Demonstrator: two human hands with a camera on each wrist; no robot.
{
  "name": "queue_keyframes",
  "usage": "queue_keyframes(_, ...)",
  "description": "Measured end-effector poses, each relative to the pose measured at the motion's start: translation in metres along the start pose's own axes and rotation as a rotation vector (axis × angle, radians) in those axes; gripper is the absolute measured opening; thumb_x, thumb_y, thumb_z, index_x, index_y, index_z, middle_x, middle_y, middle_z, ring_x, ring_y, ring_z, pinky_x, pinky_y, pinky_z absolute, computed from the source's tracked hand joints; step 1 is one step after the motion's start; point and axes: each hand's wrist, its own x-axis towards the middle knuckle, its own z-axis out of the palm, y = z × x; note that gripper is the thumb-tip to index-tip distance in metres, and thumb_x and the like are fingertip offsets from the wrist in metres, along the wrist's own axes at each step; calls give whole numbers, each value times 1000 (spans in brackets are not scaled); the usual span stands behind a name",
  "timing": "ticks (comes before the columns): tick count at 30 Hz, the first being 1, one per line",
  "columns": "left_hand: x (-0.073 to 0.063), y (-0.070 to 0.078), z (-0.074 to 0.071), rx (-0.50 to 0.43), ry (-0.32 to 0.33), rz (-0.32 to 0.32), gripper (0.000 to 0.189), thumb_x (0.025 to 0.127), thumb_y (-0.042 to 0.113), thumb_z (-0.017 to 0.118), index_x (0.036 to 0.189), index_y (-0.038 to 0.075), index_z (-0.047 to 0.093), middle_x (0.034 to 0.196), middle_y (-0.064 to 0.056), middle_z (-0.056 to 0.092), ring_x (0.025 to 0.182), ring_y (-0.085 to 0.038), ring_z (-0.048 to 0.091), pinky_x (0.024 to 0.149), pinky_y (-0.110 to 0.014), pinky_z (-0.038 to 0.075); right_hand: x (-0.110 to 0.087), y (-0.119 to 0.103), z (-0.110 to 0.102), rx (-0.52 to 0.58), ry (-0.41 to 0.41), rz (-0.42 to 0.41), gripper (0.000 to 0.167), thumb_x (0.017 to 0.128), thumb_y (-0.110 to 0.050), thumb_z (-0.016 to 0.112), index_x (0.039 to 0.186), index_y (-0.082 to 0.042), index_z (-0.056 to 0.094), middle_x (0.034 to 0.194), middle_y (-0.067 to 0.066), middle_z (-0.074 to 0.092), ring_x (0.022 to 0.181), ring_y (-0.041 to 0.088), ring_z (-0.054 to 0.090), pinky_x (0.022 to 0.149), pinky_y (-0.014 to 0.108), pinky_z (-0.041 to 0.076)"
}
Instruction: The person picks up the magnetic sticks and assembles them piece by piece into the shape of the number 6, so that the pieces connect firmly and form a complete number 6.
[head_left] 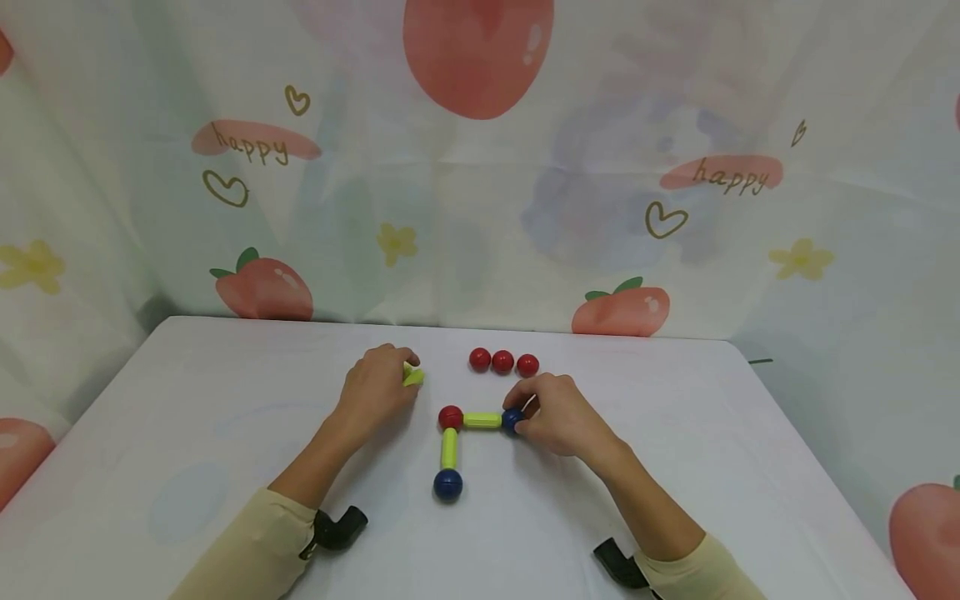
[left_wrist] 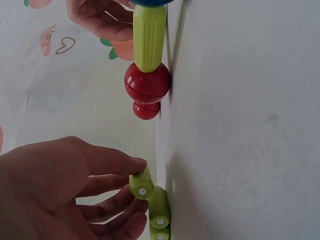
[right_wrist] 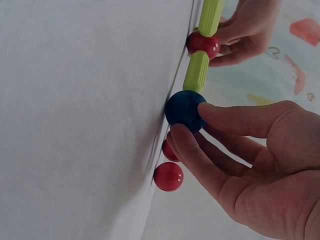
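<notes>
On the white table (head_left: 720, 467), I note the right hand (head_left: 561, 418) pinching the far blue ball (right_wrist: 182, 111) of an L-shaped chain (head_left: 451, 417); the left hand (head_left: 377, 382) pinches a green rod (left_wrist: 141, 186) beside two others. Sideways tugging, I judge, could unseat the ball.

Glossy red plastic ball (head_left: 451, 417); from it, ribbed lime-green plastic rods (head_left: 482, 421) at 3 and 6 o'clock, dark-blue plastic balls (head_left: 447, 484) at far ends. Three red plastic balls (head_left: 503, 362), 1-2 o'clock; more lime-green rods (head_left: 414, 377), 10-11. White tabletop (head_left: 225, 450). Pastel fabric backdrop (head_left: 465, 192): red fruit, yellow flowers, gold hearts. Beige cloth sleeves (head_left: 247, 542).
</notes>
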Motion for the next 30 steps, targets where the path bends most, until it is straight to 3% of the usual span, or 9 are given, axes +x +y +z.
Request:
queue_keyframes(6,-8,0,-1,-112,-44,-23,25,88,13,80,112,7,80,83,-4,66,77,-19,57,66,-29,48,0,1,2,6,1,12,22,85,0,79,102,-12,80,90,1,72,84,16,65,75,30,58)
queue_keyframes(11,-19,3,-7,-181,-64,-58,20,87,12,81,106,9,79,81,-3,63,79,-19,56,65,-27,46,1,1,3,12,-3,5,21,85,1,79,102,-12,80,89,1,72,84,16,65,75,30,59)
queue_keyframes(22,-62,17,-23,-297,-157,-121,19,87,13,80,106,14,76,87,1,68,77,-15,62,62,-27,53,1,1,0,-3,-5,15,22,85,-1,80,104,-13,80,90,1,72,85,16,65,76,31,59)
queue_keyframes(25,-72,19,-24,-391,-203,-138,20,86,13,81,106,15,76,87,1,69,72,-14,65,63,-29,54,2,1,0,1,-6,15,22,85,-1,79,104,-13,80,90,1,72,85,16,65,75,31,59)
queue_keyframes(30,-87,23,-24,-638,-315,-174,26,85,10,83,109,10,71,89,-6,67,66,-17,70,64,-32,60,3,1,-1,7,-5,0,21,85,0,79,103,-12,80,89,1,73,84,16,66,75,31,58)
